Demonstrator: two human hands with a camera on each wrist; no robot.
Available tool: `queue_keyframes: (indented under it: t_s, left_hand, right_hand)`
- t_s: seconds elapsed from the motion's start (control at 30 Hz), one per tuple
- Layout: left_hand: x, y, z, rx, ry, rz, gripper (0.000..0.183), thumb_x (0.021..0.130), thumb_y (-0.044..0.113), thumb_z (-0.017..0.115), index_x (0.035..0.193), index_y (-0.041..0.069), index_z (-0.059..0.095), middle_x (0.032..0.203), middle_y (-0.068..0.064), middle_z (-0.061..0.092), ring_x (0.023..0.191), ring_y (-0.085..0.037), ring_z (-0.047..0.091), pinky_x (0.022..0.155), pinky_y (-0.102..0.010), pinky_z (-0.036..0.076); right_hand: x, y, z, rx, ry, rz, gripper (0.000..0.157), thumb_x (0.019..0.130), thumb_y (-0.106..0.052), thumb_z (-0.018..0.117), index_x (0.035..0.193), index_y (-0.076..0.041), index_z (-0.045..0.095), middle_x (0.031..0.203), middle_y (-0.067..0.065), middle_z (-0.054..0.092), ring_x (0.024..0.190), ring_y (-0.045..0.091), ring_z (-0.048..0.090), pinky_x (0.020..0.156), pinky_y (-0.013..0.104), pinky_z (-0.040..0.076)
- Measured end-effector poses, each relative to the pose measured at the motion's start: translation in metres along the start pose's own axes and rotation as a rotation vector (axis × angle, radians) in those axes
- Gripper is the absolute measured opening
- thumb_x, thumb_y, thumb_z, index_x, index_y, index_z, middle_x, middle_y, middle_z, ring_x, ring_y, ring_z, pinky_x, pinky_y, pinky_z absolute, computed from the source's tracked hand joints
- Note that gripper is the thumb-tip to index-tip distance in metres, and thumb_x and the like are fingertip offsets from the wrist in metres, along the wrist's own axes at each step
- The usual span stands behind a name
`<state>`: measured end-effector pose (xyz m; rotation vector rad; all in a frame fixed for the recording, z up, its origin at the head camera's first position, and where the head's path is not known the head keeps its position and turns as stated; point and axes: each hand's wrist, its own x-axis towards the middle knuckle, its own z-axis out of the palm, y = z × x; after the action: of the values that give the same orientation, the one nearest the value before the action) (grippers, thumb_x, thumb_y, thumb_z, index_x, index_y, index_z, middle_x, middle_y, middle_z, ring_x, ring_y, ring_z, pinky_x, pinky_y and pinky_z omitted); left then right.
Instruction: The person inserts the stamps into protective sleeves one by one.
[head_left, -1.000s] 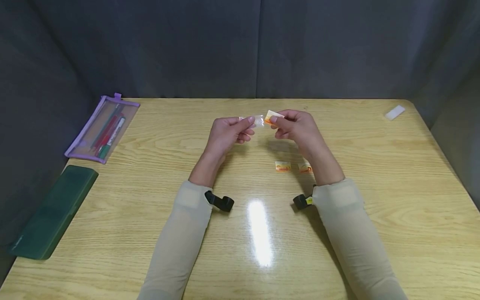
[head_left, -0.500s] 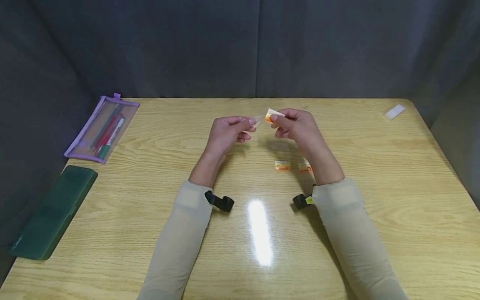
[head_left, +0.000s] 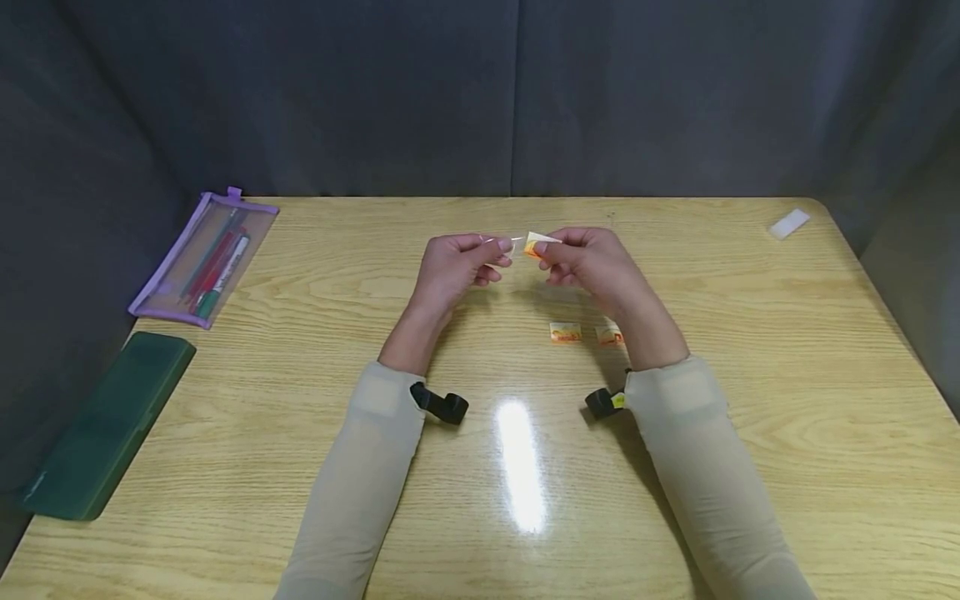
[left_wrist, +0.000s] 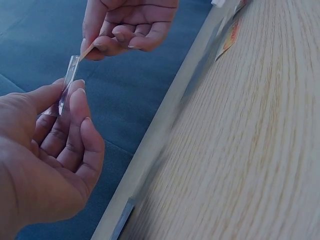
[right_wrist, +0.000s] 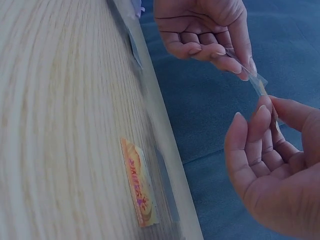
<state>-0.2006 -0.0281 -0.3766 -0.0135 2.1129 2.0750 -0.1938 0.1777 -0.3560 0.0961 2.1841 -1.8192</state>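
In the head view my left hand (head_left: 453, 262) pinches a small clear plastic sleeve (left_wrist: 71, 75) between thumb and fingers. Opposite it, my right hand (head_left: 596, 260) pinches a small orange-and-white card (head_left: 536, 243). Both are held up over the far part of the table. Seen from the right wrist, the card's edge meets the open end of the sleeve, partly hidden by fingertips. Below the right hand lie two similar cards: one printed card (head_left: 566, 332) flat on the wood, and a second card (head_left: 608, 335) partly covered by the right forearm.
A purple-edged mesh pouch (head_left: 169, 252) with pens lies at the left, behind a dark green case (head_left: 112, 425). At the far right corner of the wooden table (head_left: 750, 433) is a white block (head_left: 790, 223). Grey curtains (head_left: 375, 100) stand behind.
The right hand has come slightly left and nearer, bringing the card to the sleeve's end. The sleeve has turned from flat to edge-on. The left hand has stayed about where it was.
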Motion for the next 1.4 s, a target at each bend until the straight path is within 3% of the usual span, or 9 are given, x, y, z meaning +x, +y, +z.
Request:
queue_keyframes:
  t_s: [0.3,0.53,0.77,1.1,1.4]
  left_hand:
    - [-0.0006,0.0006,0.0001,0.008,0.012,0.004,0.024,0.093,0.025,0.076,0.100,0.002,0.079,0.078,0.000,0.076,0.059,-0.007,0.068,0.065,-0.030,0.058]
    - [0.0000,0.0012,0.0003,0.014,0.003,0.002,0.023,0.094,0.022,0.074,0.105,0.002,0.079,0.082,-0.002,0.076,0.061,-0.008,0.067,0.064,-0.024,0.055]
    - [-0.0008,0.0017,-0.0009,-0.001,0.036,0.008,0.026,0.092,0.026,0.077,0.103,0.002,0.079,0.079,0.000,0.076,0.060,-0.008,0.067,0.063,-0.025,0.056]
    - [-0.0005,0.0030,-0.0003,-0.014,0.023,-0.002,0.022,0.093,0.020,0.076,0.106,0.002,0.079,0.081,-0.002,0.077,0.059,-0.008,0.067,0.061,-0.025,0.056]
    - [-0.0005,0.0021,-0.0004,0.005,0.020,0.000,0.022,0.093,0.021,0.075,0.106,0.003,0.079,0.084,-0.004,0.077,0.059,-0.008,0.066,0.062,-0.025,0.056]
  right_hand:
    - [-0.0004,-0.0004,0.0001,0.010,-0.012,0.012,0.019,0.098,-0.021,0.069,0.103,-0.004,0.068,0.078,-0.002,0.065,0.064,0.011,0.059,0.070,0.024,0.058]
    - [-0.0010,0.0004,-0.0009,0.012,-0.025,0.000,0.016,0.097,-0.020,0.069,0.101,-0.004,0.070,0.078,-0.002,0.065,0.062,0.010,0.060,0.069,0.026,0.058]
    - [0.0000,0.0000,-0.0008,-0.057,-0.040,-0.005,0.021,0.098,-0.020,0.069,0.107,-0.001,0.069,0.081,-0.002,0.065,0.067,0.012,0.061,0.074,0.026,0.059]
    - [-0.0018,-0.0020,-0.0015,-0.008,0.051,-0.046,0.020,0.098,-0.024,0.068,0.102,-0.005,0.068,0.077,-0.004,0.064,0.064,0.012,0.061,0.075,0.026,0.059]
    - [-0.0028,-0.0025,0.0002,0.005,0.031,-0.047,0.020,0.098,-0.025,0.068,0.101,-0.005,0.067,0.078,-0.003,0.064,0.066,0.015,0.062,0.075,0.026,0.059]
